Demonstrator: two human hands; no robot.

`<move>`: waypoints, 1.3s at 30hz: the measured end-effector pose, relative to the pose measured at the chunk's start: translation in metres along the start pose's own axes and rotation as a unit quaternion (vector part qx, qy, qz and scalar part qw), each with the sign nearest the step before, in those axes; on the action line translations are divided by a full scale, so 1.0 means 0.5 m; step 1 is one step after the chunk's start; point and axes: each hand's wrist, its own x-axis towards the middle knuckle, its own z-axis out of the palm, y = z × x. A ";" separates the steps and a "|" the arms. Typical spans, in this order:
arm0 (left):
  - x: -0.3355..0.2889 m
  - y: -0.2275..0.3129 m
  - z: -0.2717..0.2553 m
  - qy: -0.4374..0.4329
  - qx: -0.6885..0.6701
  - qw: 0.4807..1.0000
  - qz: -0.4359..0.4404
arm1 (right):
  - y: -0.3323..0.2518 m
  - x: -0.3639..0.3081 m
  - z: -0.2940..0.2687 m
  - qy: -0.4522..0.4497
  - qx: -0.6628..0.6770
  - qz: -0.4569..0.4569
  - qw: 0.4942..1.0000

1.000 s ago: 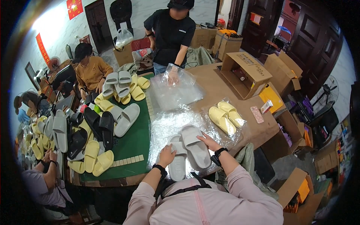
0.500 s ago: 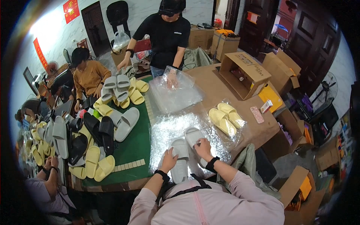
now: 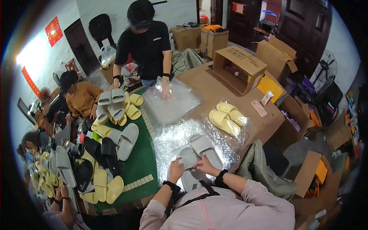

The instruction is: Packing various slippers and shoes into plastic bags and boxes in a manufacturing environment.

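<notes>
The left hand (image 3: 176,170) is half closed, fingers bent toward the thumb, fingertips at the left edge of a light grey slipper (image 3: 188,156); whether it grips or only touches cannot be told. The right hand (image 3: 206,166) is also partly closed, thumb and forefinger drawn close together at the same slipper's right side, near its strap; any small thing between those fingertips is too small to make out. The second grey slipper (image 3: 202,144) lies just beside the first, its toe pointing away from the right hand, which covers part of its lower half. Both lie on shiny clear plastic (image 3: 165,141) that spreads around the hands, glare blurring its edges. Beyond the right hand, a pale yellow pair of slippers (image 3: 229,119) lies in a clear bag, with a pink phone (image 3: 259,108) farther out. Left of the left hand, on a green mat (image 3: 140,166), grey, black and yellow slippers (image 3: 101,184) overlap in a heap, many partly hidden. Straight ahead of both hands, a co-worker's hand (image 3: 165,90) rests on clear plastic bags (image 3: 180,100), its fingers blurred by the film.
</notes>
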 end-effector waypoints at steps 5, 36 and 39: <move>0.007 0.040 -0.030 -0.047 0.194 0.979 -0.048 | -0.057 -0.066 0.034 -0.022 -0.278 0.023 0.960; 0.116 0.173 -0.050 -0.113 0.322 0.928 0.148 | -0.064 -0.069 -0.129 0.117 -0.110 -0.166 0.973; 0.075 0.184 -0.051 -0.105 0.331 0.922 0.173 | -0.087 -0.088 -0.156 0.112 -0.120 -0.154 0.974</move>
